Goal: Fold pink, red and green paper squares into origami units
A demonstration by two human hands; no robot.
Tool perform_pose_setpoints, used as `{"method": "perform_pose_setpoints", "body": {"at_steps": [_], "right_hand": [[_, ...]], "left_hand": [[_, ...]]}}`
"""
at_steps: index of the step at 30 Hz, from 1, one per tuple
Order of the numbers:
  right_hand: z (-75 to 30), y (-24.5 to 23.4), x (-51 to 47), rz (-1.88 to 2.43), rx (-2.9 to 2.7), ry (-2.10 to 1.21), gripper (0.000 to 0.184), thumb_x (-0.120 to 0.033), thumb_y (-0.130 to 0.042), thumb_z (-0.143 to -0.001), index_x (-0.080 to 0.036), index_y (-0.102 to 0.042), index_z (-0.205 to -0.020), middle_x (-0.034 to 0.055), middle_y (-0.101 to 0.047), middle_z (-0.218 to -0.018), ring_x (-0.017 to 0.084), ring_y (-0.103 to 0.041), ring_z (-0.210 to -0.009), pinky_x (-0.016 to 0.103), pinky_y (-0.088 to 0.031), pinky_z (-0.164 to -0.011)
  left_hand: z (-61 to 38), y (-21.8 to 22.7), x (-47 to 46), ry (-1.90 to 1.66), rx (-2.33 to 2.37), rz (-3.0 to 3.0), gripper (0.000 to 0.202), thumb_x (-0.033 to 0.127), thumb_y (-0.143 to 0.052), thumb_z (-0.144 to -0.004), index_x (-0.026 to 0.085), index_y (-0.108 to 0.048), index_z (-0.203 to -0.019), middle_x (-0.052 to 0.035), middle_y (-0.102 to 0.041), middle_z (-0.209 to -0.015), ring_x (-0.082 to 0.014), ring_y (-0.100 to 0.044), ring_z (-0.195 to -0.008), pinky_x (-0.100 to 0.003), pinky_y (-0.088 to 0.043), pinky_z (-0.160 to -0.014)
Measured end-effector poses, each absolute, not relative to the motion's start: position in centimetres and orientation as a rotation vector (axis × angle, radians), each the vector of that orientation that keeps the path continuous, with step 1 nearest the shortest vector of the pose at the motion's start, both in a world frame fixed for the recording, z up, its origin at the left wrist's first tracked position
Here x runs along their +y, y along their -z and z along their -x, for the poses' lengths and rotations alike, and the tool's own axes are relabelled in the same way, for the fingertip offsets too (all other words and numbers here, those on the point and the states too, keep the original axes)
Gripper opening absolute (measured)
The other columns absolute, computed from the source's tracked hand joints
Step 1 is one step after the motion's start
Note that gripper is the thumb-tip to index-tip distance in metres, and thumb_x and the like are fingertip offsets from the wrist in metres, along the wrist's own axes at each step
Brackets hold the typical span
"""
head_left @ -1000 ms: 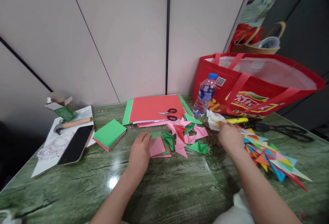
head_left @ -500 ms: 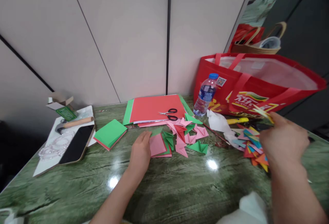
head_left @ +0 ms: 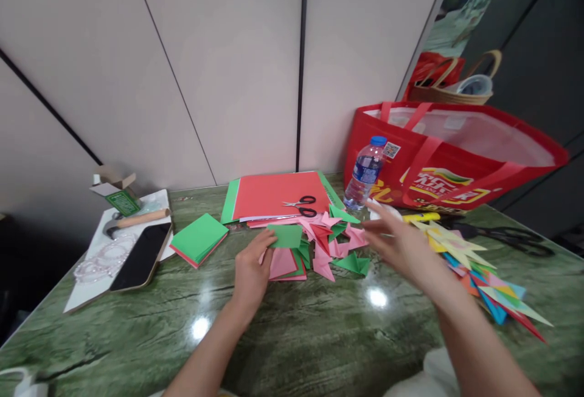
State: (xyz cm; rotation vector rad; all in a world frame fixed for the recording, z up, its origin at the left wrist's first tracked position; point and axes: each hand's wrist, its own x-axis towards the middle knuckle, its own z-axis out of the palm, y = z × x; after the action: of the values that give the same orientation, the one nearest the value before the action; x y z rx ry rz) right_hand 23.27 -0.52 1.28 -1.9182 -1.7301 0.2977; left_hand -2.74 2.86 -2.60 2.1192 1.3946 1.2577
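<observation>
My left hand (head_left: 253, 269) pinches a small green paper sheet (head_left: 287, 236) by its left edge. The sheet is raised over a stack of pink, green and red square papers (head_left: 281, 263). My right hand (head_left: 396, 236), somewhat smeared by motion, is in the air with its fingers apart and nothing visible in them. Between the two hands lie folded pink, red and green paper pieces (head_left: 358, 263). A heap of colourful pointed folded papers (head_left: 497, 284) lies to the right, beyond my right wrist.
Scissors (head_left: 305, 205) rest on large red sheets (head_left: 278, 190). A bottle (head_left: 365, 172) stands by the red bag (head_left: 438, 160). A green-topped paper stack (head_left: 199, 239), a phone (head_left: 141, 257), a hammer-like tool (head_left: 141, 219) and a small box (head_left: 119, 196) are at left.
My right hand has moved left from the colourful heap and no longer holds the pale folded piece, which is out of its fingers. My left hand has lifted a green sheet off the stack.
</observation>
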Motion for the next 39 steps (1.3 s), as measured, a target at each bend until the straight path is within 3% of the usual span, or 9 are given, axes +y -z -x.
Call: {"method": "perform_pose_setpoints", "body": {"at_steps": [3,6,12,16,20,25,28,36,39], "right_hand": [[-17.2,-1.1,-0.3,1.351,-1.744,-0.993,0.072,-0.019,-0.060,-0.068,-0.028,-0.026,-0.131,0.0045,-0.060,-0.098,0.015,-0.060,-0.075,0.027,-0.049,-0.065],[-14.1,0.0,0.5,1.129,-1.636,-1.174,0.071,-0.019,-0.065,-0.062,-0.026,-0.034,-0.126,0.0061,-0.056,-0.107,0.016,-0.059,-0.081,0.028,-0.051,-0.065],[-13.4,0.2,2.5,0.980,-1.506,-1.001,0.034,-0.022,-0.065,-0.064,-0.017,-0.061,-0.097,0.0075,-0.063,-0.100,0.020,-0.059,-0.092,0.035,-0.046,-0.082],[-13.1,0.1,3.0,0.983,-1.441,-1.048,0.043,-0.026,-0.072,-0.056,-0.018,-0.062,-0.097,0.0070,-0.064,-0.099,0.022,-0.060,-0.090,0.035,-0.048,-0.078],[-12.6,0.5,3.1,0.898,-1.363,-1.267,0.046,-0.031,-0.074,-0.054,-0.020,-0.061,-0.097,0.0042,-0.064,-0.096,0.020,-0.061,-0.084,0.032,-0.050,-0.072],[-12.3,1.3,3.1,1.024,-1.417,-1.195,0.025,-0.036,-0.059,-0.072,-0.017,-0.065,-0.086,0.0035,-0.065,-0.082,0.015,-0.058,-0.071,0.026,-0.047,-0.062],[-12.3,1.8,3.0,1.117,-1.440,-1.058,0.019,-0.034,-0.056,-0.074,-0.016,-0.063,-0.080,0.0016,-0.063,-0.072,0.014,-0.054,-0.063,0.024,-0.043,-0.056],[-12.6,2.8,2.8,1.217,-1.337,-0.947,0.028,-0.028,-0.054,-0.075,-0.019,-0.052,-0.102,0.0035,-0.060,-0.092,0.018,-0.055,-0.078,0.026,-0.044,-0.064],[-12.7,3.1,2.9,1.218,-1.360,-0.945,0.022,-0.027,-0.055,-0.075,-0.019,-0.056,-0.095,0.0035,-0.061,-0.092,0.018,-0.055,-0.079,0.027,-0.043,-0.066]], "left_hand": [[2.7,2.0,2.6,-1.366,1.333,-2.125,0.021,0.013,-0.045,-0.078,0.017,-0.064,-0.087,-0.0071,-0.064,-0.105,-0.0191,-0.055,-0.103,-0.038,-0.043,-0.091],[2.6,1.6,2.3,-1.389,1.214,-2.161,0.020,0.011,-0.047,-0.076,0.016,-0.064,-0.086,-0.0080,-0.063,-0.105,-0.0190,-0.054,-0.105,-0.038,-0.042,-0.092],[2.3,0.7,1.7,-1.346,1.101,-2.195,0.028,0.007,-0.048,-0.075,0.021,-0.060,-0.096,-0.0059,-0.058,-0.113,-0.0188,-0.046,-0.112,-0.039,-0.036,-0.097],[2.6,0.0,2.0,-1.406,1.162,-1.873,0.053,0.018,-0.057,-0.072,0.024,-0.039,-0.122,-0.0088,-0.037,-0.134,-0.0215,-0.038,-0.120,-0.038,-0.035,-0.097],[3.1,-0.2,2.8,-1.302,1.017,-1.494,0.074,0.025,-0.065,-0.065,0.023,-0.028,-0.129,-0.0106,-0.046,-0.126,-0.0234,-0.043,-0.116,-0.034,-0.042,-0.090],[3.0,0.4,3.0,-1.172,0.972,-1.206,0.067,0.024,-0.067,-0.064,0.018,-0.039,-0.124,-0.0104,-0.061,-0.107,-0.0236,-0.057,-0.098,-0.031,-0.049,-0.077],[2.8,0.7,2.9,-1.152,1.006,-1.158,0.060,0.021,-0.072,-0.058,0.016,-0.049,-0.114,-0.0090,-0.064,-0.099,-0.0241,-0.059,-0.093,-0.032,-0.051,-0.071],[2.3,0.8,2.6,-1.061,0.982,-1.036,0.054,0.015,-0.073,-0.055,0.018,-0.054,-0.105,-0.0060,-0.065,-0.099,-0.0206,-0.062,-0.085,-0.032,-0.053,-0.071],[2.2,1.0,2.7,-1.064,1.018,-0.996,0.040,0.017,-0.072,-0.057,0.016,-0.057,-0.095,-0.0051,-0.067,-0.092,-0.0199,-0.064,-0.080,-0.032,-0.054,-0.069]]}}
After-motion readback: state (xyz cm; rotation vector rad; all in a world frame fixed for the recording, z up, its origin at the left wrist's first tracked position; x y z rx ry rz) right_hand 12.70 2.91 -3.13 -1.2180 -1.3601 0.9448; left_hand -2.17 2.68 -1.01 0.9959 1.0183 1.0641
